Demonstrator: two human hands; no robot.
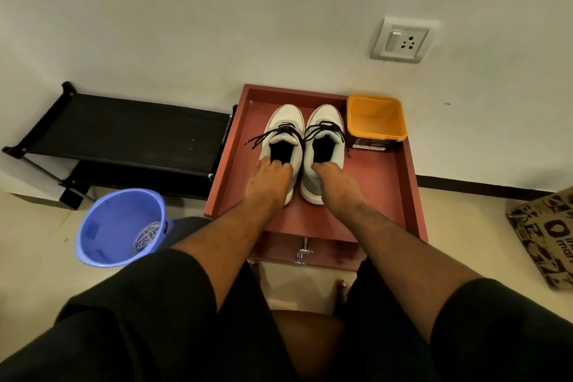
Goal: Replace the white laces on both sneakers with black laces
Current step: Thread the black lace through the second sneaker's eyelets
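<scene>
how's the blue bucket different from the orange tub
The blue bucket is round and stands on the floor left of the tray; the orange tub is squarish and sits on the red tray beside the sneakers. The bucket holds whitish laces; the tub looks empty. Both are open-topped.

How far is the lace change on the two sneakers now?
Nearly finished, it seems. Both sneakers, left and right, carry black laces, and white laces lie in the blue bucket. The left hand and right hand grip the heels. The lace ends look loose, so perhaps tying remains.
</scene>
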